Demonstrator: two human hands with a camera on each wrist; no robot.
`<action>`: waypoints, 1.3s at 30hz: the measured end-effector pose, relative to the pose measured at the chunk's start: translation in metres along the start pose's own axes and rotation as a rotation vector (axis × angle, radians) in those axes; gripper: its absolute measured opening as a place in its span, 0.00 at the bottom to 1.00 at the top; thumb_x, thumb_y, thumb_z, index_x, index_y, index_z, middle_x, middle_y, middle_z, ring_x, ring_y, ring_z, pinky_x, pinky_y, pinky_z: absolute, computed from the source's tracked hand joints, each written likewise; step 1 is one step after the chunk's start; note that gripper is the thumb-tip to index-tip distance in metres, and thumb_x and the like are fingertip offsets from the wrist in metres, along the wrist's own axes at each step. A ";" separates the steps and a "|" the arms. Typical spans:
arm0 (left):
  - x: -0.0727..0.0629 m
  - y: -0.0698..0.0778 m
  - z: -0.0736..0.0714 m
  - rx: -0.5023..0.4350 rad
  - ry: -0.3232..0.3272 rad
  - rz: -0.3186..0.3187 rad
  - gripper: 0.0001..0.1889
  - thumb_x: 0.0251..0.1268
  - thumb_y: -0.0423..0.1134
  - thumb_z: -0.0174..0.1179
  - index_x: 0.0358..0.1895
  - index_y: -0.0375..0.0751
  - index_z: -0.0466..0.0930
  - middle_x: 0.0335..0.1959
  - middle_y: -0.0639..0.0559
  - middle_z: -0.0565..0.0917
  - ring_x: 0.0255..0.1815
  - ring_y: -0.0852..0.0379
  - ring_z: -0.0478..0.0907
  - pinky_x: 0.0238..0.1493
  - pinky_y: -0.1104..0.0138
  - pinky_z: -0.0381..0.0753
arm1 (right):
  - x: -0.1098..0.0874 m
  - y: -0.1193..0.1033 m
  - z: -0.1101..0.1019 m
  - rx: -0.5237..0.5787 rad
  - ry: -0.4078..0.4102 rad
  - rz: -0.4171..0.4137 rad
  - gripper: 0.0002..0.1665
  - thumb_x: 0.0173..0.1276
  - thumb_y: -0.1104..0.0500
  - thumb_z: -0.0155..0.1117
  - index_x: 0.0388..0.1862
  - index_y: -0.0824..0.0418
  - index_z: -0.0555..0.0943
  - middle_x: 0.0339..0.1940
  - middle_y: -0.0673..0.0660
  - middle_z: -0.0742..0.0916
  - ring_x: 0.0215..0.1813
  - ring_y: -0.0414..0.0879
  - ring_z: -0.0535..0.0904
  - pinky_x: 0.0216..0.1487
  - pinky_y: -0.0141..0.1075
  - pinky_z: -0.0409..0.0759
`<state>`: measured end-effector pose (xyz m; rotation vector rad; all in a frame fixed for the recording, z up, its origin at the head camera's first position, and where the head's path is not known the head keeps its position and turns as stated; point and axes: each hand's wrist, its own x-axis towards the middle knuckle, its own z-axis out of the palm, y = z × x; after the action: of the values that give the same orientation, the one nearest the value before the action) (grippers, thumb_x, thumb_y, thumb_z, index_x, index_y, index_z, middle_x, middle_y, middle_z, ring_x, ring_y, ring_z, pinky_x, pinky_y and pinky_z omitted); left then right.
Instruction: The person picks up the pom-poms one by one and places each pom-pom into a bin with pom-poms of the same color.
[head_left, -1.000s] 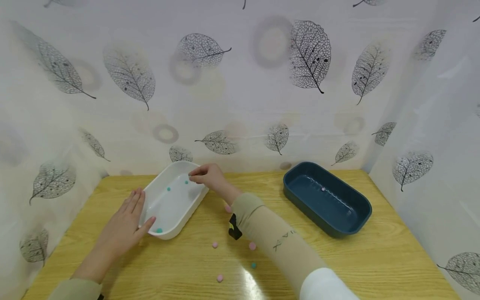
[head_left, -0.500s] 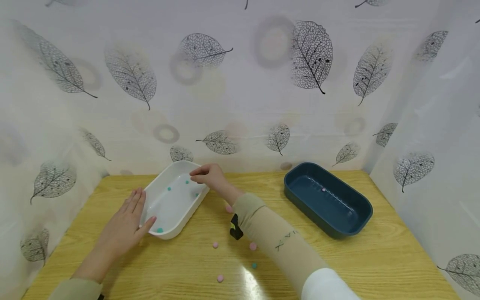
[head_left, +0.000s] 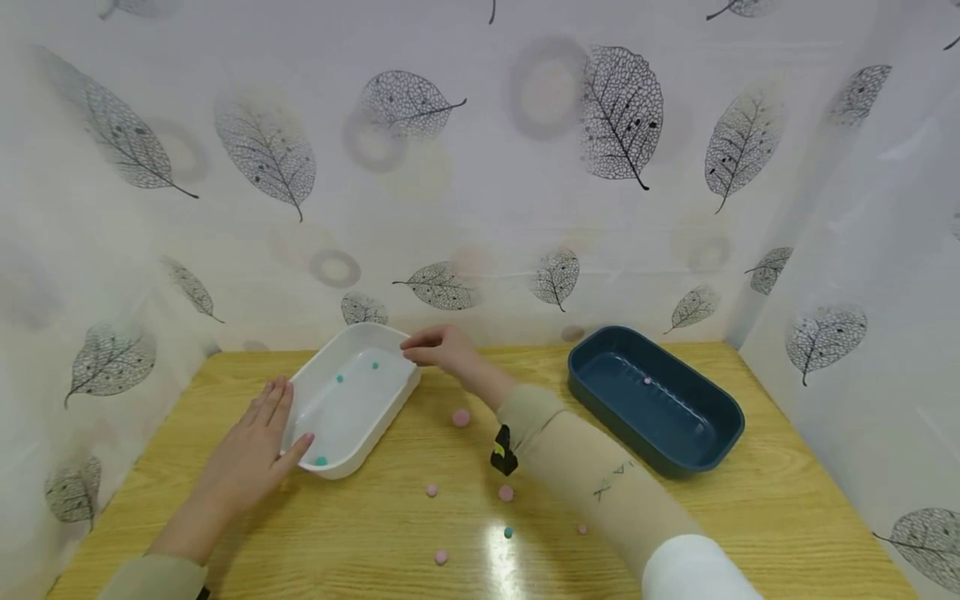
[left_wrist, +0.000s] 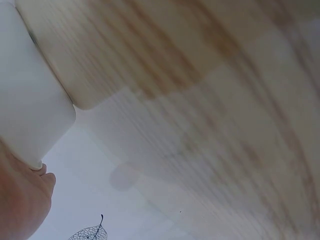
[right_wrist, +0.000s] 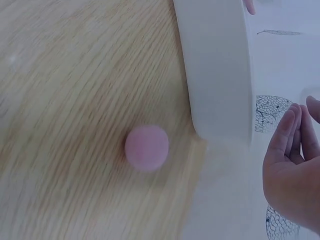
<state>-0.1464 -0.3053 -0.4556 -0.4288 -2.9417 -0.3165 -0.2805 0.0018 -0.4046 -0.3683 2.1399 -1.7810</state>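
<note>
My left hand (head_left: 251,450) rests along the left side of a white tray (head_left: 408,387), fingers straight and thumb over the near rim. Inside lie small teal balls (head_left: 375,366), spread over its floor. Over the tray's far right rim is my right hand (head_left: 444,348), thumb and fingers close together. In the right wrist view a small gap shows between that hand's thumb and fingertips (right_wrist: 289,119), with nothing visible in it. A matte pink ball (right_wrist: 146,148) sits on the table just outside the tray, below the right forearm.
A dark blue tray (head_left: 600,417) with one small pink ball (head_left: 647,381) in it stands on the right. Several pink balls (head_left: 506,493) and a teal ball (head_left: 508,532) are scattered on the wooden table (head_left: 360,542). A leaf-print curtain (head_left: 487,208) surrounds the table.
My right hand has moved right, from above the white tray's inside to its rim. A teal ball seen below it half a second ago is out of sight. The left hand stays put.
</note>
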 end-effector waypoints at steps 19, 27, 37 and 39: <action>0.000 0.000 -0.001 -0.018 0.000 0.009 0.46 0.83 0.54 0.53 0.83 0.20 0.45 0.85 0.23 0.49 0.88 0.29 0.46 0.91 0.54 0.33 | -0.058 -0.001 -0.062 -0.050 -0.087 0.005 0.17 0.75 0.64 0.68 0.58 0.71 0.86 0.52 0.62 0.92 0.45 0.38 0.88 0.64 0.47 0.87; 0.001 0.000 -0.001 -0.008 -0.006 0.005 0.46 0.83 0.55 0.52 0.83 0.20 0.45 0.85 0.23 0.51 0.88 0.29 0.46 0.89 0.44 0.46 | -0.084 0.006 -0.084 -0.095 -0.113 0.000 0.18 0.76 0.63 0.67 0.60 0.70 0.86 0.48 0.54 0.93 0.45 0.37 0.87 0.62 0.46 0.87; 0.000 0.001 0.000 -0.008 0.025 0.020 0.45 0.83 0.54 0.53 0.82 0.19 0.47 0.84 0.22 0.53 0.87 0.28 0.48 0.91 0.57 0.31 | -0.118 0.020 -0.092 -0.126 -0.153 -0.017 0.17 0.75 0.62 0.68 0.57 0.72 0.87 0.51 0.62 0.92 0.49 0.44 0.88 0.63 0.57 0.86; 0.000 0.001 0.000 -0.006 0.022 0.017 0.45 0.83 0.54 0.53 0.82 0.18 0.48 0.84 0.22 0.53 0.87 0.29 0.48 0.91 0.52 0.37 | -0.124 0.026 -0.090 -0.144 -0.180 -0.028 0.18 0.76 0.62 0.68 0.57 0.74 0.86 0.53 0.67 0.91 0.49 0.47 0.88 0.61 0.53 0.87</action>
<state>-0.1458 -0.3043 -0.4551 -0.4486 -2.9146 -0.3264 -0.2046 0.1373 -0.4045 -0.5744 2.1492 -1.5484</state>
